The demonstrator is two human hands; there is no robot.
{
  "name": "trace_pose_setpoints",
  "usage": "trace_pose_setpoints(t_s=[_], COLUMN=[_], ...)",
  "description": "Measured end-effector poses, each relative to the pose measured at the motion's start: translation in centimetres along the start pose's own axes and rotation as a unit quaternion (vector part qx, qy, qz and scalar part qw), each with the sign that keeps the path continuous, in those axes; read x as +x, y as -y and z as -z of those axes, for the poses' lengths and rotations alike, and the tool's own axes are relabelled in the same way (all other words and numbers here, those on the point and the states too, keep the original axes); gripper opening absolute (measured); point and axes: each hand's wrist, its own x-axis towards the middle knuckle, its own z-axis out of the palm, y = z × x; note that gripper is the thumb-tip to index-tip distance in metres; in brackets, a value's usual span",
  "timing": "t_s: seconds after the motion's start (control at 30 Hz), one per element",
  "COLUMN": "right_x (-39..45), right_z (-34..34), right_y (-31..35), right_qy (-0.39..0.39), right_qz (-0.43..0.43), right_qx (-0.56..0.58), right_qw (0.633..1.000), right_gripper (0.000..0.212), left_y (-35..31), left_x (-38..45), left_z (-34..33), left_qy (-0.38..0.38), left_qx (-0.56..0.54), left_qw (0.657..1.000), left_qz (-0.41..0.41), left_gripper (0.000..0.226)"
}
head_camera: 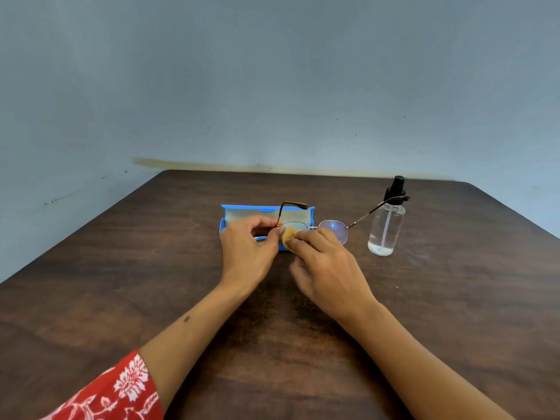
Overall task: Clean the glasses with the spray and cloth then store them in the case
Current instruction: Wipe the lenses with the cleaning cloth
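Thin metal-framed glasses (333,228) with dark temple tips are held above the table, temples unfolded and pointing away from me. My left hand (250,247) pinches the frame at its left hinge. My right hand (325,269) pinches a small tan cloth (288,234) against the left lens. Behind my hands lies the blue case (242,213), open, with a pale lining; my left hand hides part of it. A clear spray bottle (386,222) with a black nozzle stands upright to the right of the glasses.
Everything sits on a dark brown wooden table (151,283) pushed against a pale blue-grey wall (272,86). A red floral sleeve (112,395) covers my left upper arm at the lower left.
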Motion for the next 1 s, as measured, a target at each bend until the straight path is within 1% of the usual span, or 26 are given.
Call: trace_pose_setpoints(t_s=[0.13,0.27,0.37,0.47,0.63,0.83,0.93,1.0], right_x=[0.1,0.0,0.05,0.32,0.26,0.5,0.3,0.27], right_z=[-0.15,-0.41,-0.4,-0.29,-0.54,-0.25,-0.39,-0.43], right_y=[0.03,0.4,0.17,-0.15,0.14,0.02,0.51,0.57], right_qy=[-0.016,-0.021,-0.026,-0.036,-0.027,-0.039,-0.026,-0.03], right_qz=[-0.005,0.0,0.007,-0.008,0.013,-0.005,0.023,0.018], right_qx=[-0.058,-0.015,-0.047,-0.075,-0.036,-0.078,-0.055,-0.052], right_qw=[0.998,1.0,0.999,0.996,0.999,0.996,0.998,0.998], right_gripper=[0.032,0.028,0.029,0.031,0.031,0.031,0.033,0.031], left_y=[-0.09,-0.02,-0.08,-0.16,-0.17,-0.16,-0.07,-0.09], left_x=[0.08,0.22,0.27,0.34,0.44,0.4,0.44,0.43], left_z=[-0.06,0.1,0.12,0.1,0.26,0.22,0.36,0.45], left_qy=[-0.007,-0.005,-0.005,-0.005,-0.004,-0.003,-0.004,-0.008], left_qx=[-0.02,-0.029,-0.018,-0.016,-0.011,-0.012,-0.013,-0.013], left_qw=[1.0,1.0,1.0,1.0,1.0,1.0,0.999,0.999], left_qz=[0.0,-0.009,-0.017,-0.021,-0.025,-0.025,-0.032,-0.03], left_gripper=[0.008,0.008,0.008,0.01,0.009,0.009,0.008,0.008])
